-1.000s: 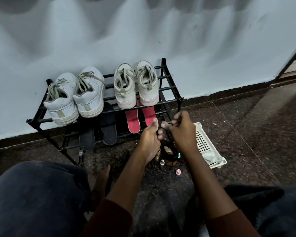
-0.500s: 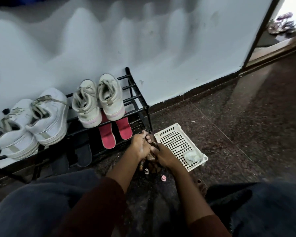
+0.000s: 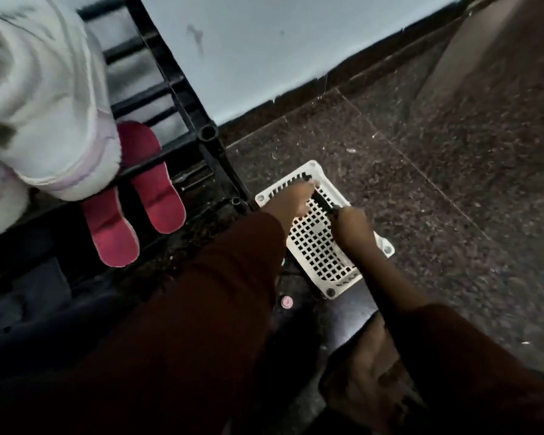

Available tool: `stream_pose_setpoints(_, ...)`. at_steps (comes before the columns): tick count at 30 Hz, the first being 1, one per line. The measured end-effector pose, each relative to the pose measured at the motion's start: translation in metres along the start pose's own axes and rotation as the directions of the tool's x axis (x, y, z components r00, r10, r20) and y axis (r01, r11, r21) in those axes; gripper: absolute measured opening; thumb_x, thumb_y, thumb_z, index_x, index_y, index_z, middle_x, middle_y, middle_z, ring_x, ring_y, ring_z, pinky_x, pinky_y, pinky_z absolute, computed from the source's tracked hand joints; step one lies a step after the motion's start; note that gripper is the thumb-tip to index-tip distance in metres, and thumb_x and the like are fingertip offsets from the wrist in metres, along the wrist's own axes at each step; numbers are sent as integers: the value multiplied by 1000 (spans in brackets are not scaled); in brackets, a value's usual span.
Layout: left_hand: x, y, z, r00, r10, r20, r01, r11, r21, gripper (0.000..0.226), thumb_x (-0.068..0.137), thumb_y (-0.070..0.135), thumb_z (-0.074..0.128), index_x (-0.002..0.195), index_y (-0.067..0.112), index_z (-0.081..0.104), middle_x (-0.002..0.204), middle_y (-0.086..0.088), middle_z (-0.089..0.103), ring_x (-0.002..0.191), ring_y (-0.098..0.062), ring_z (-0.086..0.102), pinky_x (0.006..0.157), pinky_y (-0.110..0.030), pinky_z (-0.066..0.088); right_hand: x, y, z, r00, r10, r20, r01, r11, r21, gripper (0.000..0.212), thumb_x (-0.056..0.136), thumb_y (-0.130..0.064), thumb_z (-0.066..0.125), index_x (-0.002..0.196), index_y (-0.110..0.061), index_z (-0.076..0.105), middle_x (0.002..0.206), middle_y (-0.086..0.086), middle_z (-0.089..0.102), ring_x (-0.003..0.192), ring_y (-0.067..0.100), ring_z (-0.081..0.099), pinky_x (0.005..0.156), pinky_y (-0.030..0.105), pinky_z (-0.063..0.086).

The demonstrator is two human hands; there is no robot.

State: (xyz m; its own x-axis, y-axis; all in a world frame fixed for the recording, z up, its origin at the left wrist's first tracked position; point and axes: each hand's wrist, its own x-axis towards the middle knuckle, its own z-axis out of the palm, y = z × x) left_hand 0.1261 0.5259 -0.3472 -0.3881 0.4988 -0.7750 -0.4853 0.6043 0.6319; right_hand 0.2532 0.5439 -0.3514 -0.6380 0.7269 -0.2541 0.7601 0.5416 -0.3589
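White plastic is under your work: the perforated basket (image 3: 314, 249) sits on the speckled floor (image 3: 421, 199), just beside the front corner of the black shoe rack (image 3: 208, 133). Over its far half you hold a dark strap (image 3: 324, 200), stretched between both hands and hanging just above the mesh. Your left hand (image 3: 296, 197) pinches the upper end, its fingers bunched together on it. Your right hand (image 3: 352, 222) has its fingers curled round the lower end. Motion blur hides exactly how each fingertip sits, and what the strap belongs to.

It looks as if you mean to lay the strap in the basket. To do that well, lower both ends together so it lands flat on the mesh and does not drape over the rim. Let go with one hand first, then the other, so it cannot spring sideways. Mind the holes: a loose end could snag in one. Watch the small pink disc (image 3: 287, 302) on the floor near your left sleeve, and steer your elbow away from the pink soles (image 3: 157, 183) jutting from the rack.
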Motion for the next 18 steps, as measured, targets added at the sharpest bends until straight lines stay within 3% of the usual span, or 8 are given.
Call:
stream_pose_setpoints(2,31,1,0,996,65,-69,-55,990,132,34,99,18,41,127,1,48,81,-8,52,63,-15,46,53,-19,42,18,4,10,1000,10,-7,-10,997,-74,28,89,-8,41,108,-8,61,103,18,64,95,35,62,77,37,49)
stream_pose_setpoints(4,54,3,2,983,138,-124,-105,964,243,34,99,18,43,128,1,49,74,-8,50,58,-15,46,48,-19,39,31,6,18,999,25,-20,-27,991,-129,30,91,-6,35,112,-5,57,106,19,61,99,37,59,79,40,48)
stream_pose_setpoints(6,75,1,3,971,197,-139,-134,920,369,32,97,15,48,125,0,53,94,-20,63,81,-28,64,69,-30,52,41,8,25,999,42,-27,-46,985,-167,32,95,-7,30,118,-2,51,112,20,58,102,38,57,81,42,46)
stream_pose_setpoints(8,92,-4,1,947,271,-173,-156,858,490,27,92,10,56,118,1,59,111,-21,65,102,-31,64,87,-36,50,45,9,33,999,32,-15,-35,976,-217,33,98,-6,29,125,1,46,117,21,54,104,36,55,82,41,45)
stream_pose_setpoints(13,96,-16,2,901,408,-149,-200,695,691,23,86,14,66,108,8,66,109,-10,69,104,-22,64,91,-27,47,42,24,51,998,65,10,-62,983,-175,30,97,-5,30,113,4,53,114,22,55,103,36,53,73,37,38)
stream_pose_setpoints(16,86,-19,-5,870,487,-74,-259,581,772,40,85,22,68,123,13,60,121,-6,64,115,-19,57,96,-24,39,37,27,56,994,102,-31,-104,992,-77,28,97,-9,32,113,2,52,114,20,53,104,34,49,77,36,36)
stream_pose_setpoints(18,72,-24,-12,864,504,-12,-303,537,787,51,87,18,64,136,12,49,132,-9,56,123,-21,50,102,-25,34,28,24,55,990,16,-143,-30,995,-98,28,96,-7,36,118,2,49,114,20,51,104,32,46,81,36,38)
